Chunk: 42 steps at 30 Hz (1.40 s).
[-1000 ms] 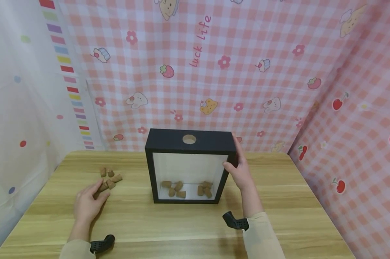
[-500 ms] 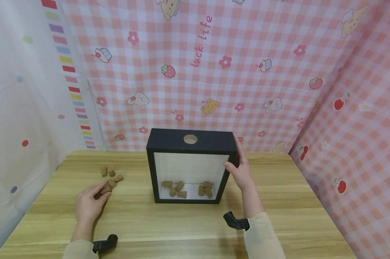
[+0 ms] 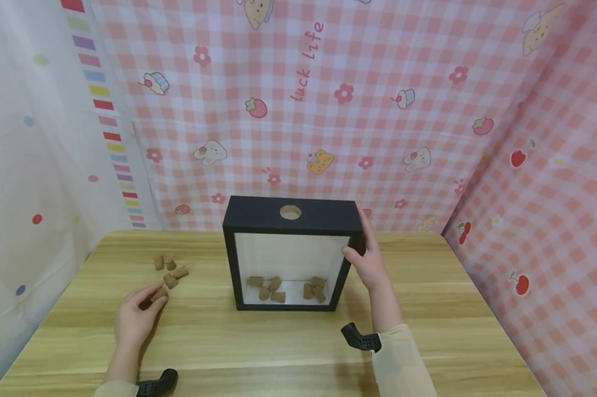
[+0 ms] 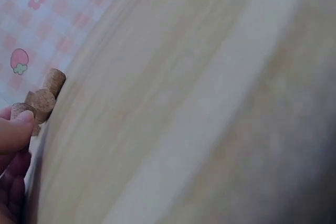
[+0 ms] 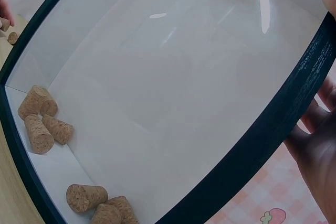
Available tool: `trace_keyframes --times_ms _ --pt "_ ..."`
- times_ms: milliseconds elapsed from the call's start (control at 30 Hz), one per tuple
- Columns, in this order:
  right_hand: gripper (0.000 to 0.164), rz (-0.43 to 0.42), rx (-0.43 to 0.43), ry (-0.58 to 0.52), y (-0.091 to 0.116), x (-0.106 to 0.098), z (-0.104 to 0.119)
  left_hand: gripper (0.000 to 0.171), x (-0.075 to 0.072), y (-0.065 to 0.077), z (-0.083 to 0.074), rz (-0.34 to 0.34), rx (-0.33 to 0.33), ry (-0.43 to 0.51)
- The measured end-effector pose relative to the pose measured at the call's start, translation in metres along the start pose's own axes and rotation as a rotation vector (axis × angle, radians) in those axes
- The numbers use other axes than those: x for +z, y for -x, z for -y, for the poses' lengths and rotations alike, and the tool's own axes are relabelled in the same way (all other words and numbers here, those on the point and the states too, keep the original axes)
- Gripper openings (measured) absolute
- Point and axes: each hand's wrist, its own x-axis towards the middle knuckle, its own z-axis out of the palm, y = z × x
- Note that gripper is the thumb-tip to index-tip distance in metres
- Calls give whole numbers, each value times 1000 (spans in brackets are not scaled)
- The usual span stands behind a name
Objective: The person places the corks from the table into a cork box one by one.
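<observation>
The left hand (image 3: 133,318) is pinching a brown cylindrical cork (image 3: 159,295), best done lightly. The right hand (image 3: 370,268) is gripping a black-framed rectangular box (image 3: 290,256), ideally holding it steady.

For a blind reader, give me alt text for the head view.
A person's left hand pinches a cork beside four loose corks on a wooden table; the right hand grips an upright black-framed box with corks inside and a round hole on top.
</observation>
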Motion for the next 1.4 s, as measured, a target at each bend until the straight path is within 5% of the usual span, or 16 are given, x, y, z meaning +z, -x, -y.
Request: trace_keyframes --times_ms 300,600,1000,1200,1400 --pt "94 4 -12 -13 0 0 -1 31 -9 0 -25 54 -12 166" --pt "103 -1 17 11 -1 0 0 32 -28 -12 -96 72 160 246" --pt "90 -2 26 7 0 -1 -1 31 -61 -27 -207 27 449 370" --pt "89 -7 26 5 0 -1 0 32 -74 -31 -253 110 584 353" --pt "87 -7 40 22 0 -1 1 33 -71 -32 -282 193 670 308"
